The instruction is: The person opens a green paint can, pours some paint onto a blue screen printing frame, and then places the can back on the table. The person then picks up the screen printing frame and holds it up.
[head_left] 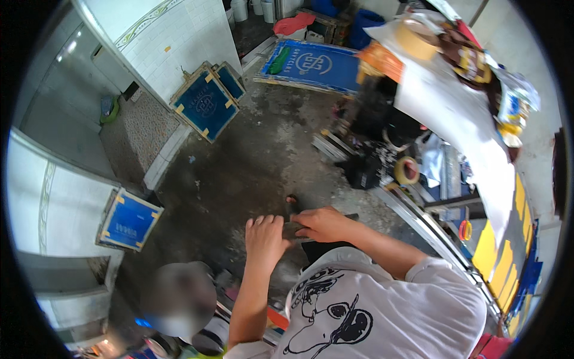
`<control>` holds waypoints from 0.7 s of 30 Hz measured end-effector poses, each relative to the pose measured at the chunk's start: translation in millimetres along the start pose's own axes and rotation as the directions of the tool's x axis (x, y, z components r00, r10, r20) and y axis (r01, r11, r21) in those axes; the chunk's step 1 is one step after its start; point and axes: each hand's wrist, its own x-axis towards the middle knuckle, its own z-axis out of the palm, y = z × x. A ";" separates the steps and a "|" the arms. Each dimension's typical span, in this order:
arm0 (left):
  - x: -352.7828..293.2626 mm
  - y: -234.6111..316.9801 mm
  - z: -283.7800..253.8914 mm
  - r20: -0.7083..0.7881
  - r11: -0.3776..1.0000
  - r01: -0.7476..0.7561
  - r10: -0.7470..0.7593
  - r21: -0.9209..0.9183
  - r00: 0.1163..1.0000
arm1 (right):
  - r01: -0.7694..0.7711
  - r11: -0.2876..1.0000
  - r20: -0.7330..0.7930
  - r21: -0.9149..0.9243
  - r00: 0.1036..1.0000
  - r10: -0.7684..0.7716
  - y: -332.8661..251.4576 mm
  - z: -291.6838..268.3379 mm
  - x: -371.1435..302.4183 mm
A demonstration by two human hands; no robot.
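In front of my shirt, my left hand (265, 236) and my right hand (323, 225) are held close together above the floor. The left one has its fingers curled over, with a ring on one of them. My right fingers are pinched together just beside it. Between the two hands shows a small greyish-brown piece (291, 229), too blurred and covered to name. A foot in a black sandal (292, 204) shows just beyond my hands.
Framed blue printing screens lean on the walls, one (206, 105) ahead and one (130, 219) at left. Another large screen (314, 64) lies farther back. On my right is a cluttered bench with white paper (445, 107) and a tape roll (407, 170). Someone's blurred head is lower left.
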 end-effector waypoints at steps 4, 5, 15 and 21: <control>53.5 -135.9 -3.4 0.009 0.989 0.147 -0.147 -0.008 0.989 | 0.120 0.950 -0.257 0.287 0.965 -0.044 49.2 6.4 163.9; 66.7 -172.4 -2.5 -0.040 0.959 0.282 -0.281 0.008 0.959 | 0.144 0.912 -0.375 0.383 0.927 0.011 65.7 -7.7 208.3; 37.9 -408.6 -12.5 -0.167 0.176 0.593 -0.983 -0.786 0.069 | 0.688 -0.253 0.203 0.680 0.154 0.967 381.8 -93.6 418.5; 179.9 -529.6 -47.6 0.119 -0.137 0.538 -0.990 -0.832 -0.070 | 0.725 -0.054 0.336 0.686 -0.250 0.908 391.2 -139.6 508.1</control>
